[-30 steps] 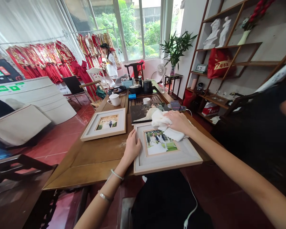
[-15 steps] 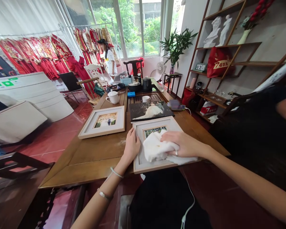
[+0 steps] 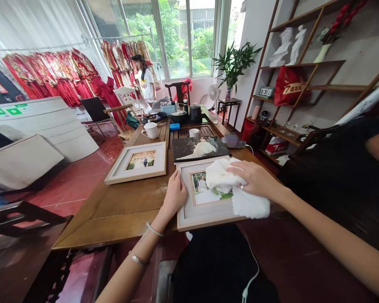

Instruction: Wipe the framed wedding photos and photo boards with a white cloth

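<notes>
A white-framed wedding photo (image 3: pixel 198 210) lies flat at the near edge of the wooden table (image 3: pixel 126 210). My left hand (image 3: pixel 174 194) rests with fingers together on the frame's left edge, holding it. My right hand (image 3: pixel 254 179) presses a white cloth (image 3: pixel 236 191) onto the frame's right half, fingers closed over the cloth. Part of the picture is covered by the cloth.
A second framed photo (image 3: pixel 138 162) lies to the left, a dark unframed print (image 3: pixel 199 148) beyond. A white cup (image 3: pixel 151 129), kettle (image 3: pixel 195 112) and phone (image 3: pixel 233 141) stand farther back. A person (image 3: pixel 144 80) stands by racks of red garments (image 3: pixel 50 80). Shelves (image 3: pixel 290 84) line the right wall.
My right hand has swept the cloth from the frame's lower middle up and to the right, uncovering the picture's left part. My left hand has stayed on the frame's edge.
</notes>
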Action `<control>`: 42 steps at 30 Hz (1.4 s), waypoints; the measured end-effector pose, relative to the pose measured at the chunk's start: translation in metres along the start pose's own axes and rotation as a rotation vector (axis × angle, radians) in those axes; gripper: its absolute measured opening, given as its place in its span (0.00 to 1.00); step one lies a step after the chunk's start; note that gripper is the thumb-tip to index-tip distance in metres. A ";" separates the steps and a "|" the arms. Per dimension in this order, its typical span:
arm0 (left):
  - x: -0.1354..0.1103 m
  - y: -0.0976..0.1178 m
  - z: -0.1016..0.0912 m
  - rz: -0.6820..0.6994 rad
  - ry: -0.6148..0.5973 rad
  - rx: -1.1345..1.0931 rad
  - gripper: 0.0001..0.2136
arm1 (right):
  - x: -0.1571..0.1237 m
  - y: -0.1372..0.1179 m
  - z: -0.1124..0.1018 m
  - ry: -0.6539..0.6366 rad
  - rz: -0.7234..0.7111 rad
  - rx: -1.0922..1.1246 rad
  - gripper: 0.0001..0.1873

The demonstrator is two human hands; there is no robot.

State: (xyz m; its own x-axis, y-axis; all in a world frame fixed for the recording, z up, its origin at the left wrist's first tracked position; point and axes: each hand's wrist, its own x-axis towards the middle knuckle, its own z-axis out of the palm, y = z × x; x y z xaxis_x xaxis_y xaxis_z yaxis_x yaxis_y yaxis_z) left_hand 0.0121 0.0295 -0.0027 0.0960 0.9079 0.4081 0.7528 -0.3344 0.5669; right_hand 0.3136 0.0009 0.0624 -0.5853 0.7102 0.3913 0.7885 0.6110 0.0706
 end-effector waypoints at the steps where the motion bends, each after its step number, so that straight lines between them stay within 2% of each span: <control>1: 0.000 0.000 0.000 0.004 0.005 0.001 0.23 | 0.009 0.006 0.005 0.003 0.013 -0.023 0.24; 8: -0.001 -0.003 0.001 0.006 0.012 0.001 0.23 | 0.066 0.026 0.031 -0.019 0.164 -0.137 0.23; 13: 0.000 -0.003 0.001 0.006 0.009 0.020 0.23 | 0.082 0.023 0.035 -0.029 0.266 -0.097 0.22; 19: 0.000 -0.004 0.004 0.016 0.045 -0.010 0.23 | 0.064 0.002 0.019 -0.130 0.155 0.095 0.18; 25: 0.000 0.001 0.000 -0.014 0.017 0.004 0.23 | 0.019 -0.043 -0.015 -0.172 0.029 0.374 0.15; 29: -0.001 0.004 -0.004 -0.030 -0.015 0.015 0.23 | -0.014 -0.058 -0.030 -0.144 -0.031 0.416 0.16; 32: -0.001 0.005 -0.004 -0.026 -0.009 -0.005 0.23 | -0.029 -0.052 -0.029 -0.040 -0.093 0.337 0.19; 35: -0.001 0.005 -0.003 -0.019 -0.010 -0.025 0.24 | -0.030 -0.039 -0.021 0.023 -0.115 0.201 0.20; 42: -0.001 -0.001 -0.001 -0.025 -0.008 -0.020 0.23 | 0.009 -0.002 0.009 0.029 -0.022 -0.038 0.24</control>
State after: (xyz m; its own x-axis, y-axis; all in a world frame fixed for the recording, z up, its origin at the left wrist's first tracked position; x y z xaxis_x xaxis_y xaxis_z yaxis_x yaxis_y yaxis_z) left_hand 0.0105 0.0286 -0.0026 0.0824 0.9182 0.3875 0.7420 -0.3161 0.5912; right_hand 0.3052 0.0089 0.0576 -0.5972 0.6858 0.4160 0.7825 0.6121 0.1142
